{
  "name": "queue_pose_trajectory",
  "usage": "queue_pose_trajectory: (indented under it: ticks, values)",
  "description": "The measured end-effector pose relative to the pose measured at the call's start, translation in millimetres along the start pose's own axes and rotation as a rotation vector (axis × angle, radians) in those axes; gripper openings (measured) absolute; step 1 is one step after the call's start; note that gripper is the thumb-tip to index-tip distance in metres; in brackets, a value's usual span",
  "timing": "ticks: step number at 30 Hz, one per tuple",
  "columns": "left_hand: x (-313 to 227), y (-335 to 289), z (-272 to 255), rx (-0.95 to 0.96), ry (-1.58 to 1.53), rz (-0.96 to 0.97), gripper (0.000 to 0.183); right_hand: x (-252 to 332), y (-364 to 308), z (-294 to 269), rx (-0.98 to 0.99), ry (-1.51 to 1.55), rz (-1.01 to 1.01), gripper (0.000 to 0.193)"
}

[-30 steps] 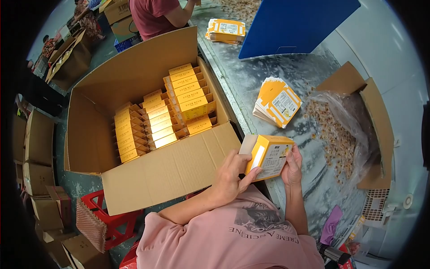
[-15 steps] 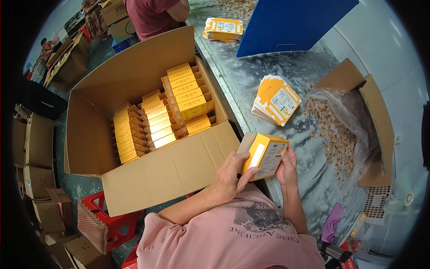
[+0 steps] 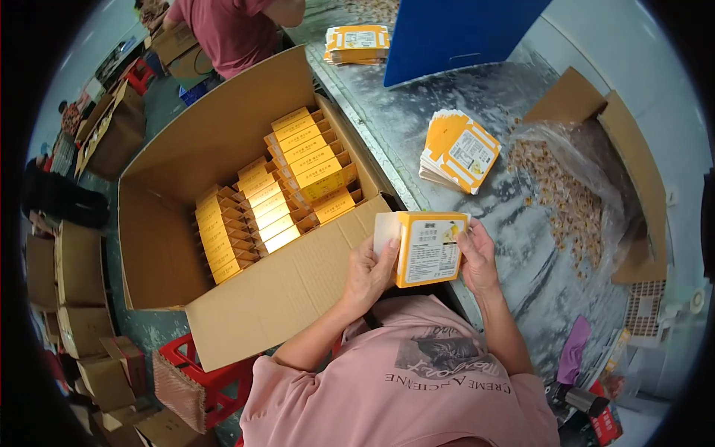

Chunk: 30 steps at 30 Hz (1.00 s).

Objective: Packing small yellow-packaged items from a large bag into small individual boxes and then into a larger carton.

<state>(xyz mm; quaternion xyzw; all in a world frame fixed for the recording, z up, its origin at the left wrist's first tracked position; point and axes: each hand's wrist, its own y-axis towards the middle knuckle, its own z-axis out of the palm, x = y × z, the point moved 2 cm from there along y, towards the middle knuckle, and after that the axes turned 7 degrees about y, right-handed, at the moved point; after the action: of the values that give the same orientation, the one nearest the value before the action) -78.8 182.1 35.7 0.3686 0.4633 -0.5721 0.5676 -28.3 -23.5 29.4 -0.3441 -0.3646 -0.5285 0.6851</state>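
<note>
A small yellow and white carton (image 3: 430, 249) is held in front of my chest, its printed panel turned up toward me. My left hand (image 3: 370, 272) grips its left end, thumb on the front, beside a pale flap that stands out there. My right hand (image 3: 477, 257) holds the right end, with its thumb on the panel. Just beyond lies a fanned stack of flattened yellow cartons (image 3: 468, 155) on the marbled table (image 3: 506, 313). To the left, a large open cardboard box (image 3: 275, 309) contains rows of yellow cartons (image 3: 257, 205).
A tipped cardboard box (image 3: 640, 194) with a plastic liner spills small wrapped pieces (image 3: 555, 197) at the right. Beyond the table stack stand a blue board (image 3: 454, 41) and another carton stack (image 3: 357, 45). A red stool (image 3: 216, 380) is lower left; a person (image 3: 231, 33) works far left.
The carton has turned so its printed panel faces me more squarely. Both hands still hold it, and the left hand has shifted toward its left edge. The view has shifted slightly.
</note>
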Motion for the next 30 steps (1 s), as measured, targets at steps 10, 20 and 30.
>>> queue_pose_trajectory:
  ticks: [10,20,30]
  values:
    - [-19.6,-24.5,21.3,-0.060,0.276,0.041,0.068,-0.8,6.7,-3.8,-0.058,0.000,0.023,0.038]
    - [-18.1,-21.9,19.6,0.059,0.372,0.113,0.068,0.1,-3.9,-22.2,-0.032,-0.003,-0.013,0.036]
    - [6.4,8.0,-7.6,0.076,0.086,-0.145,0.045,19.2,-6.5,-21.3,-0.014,0.039,0.133,0.040]
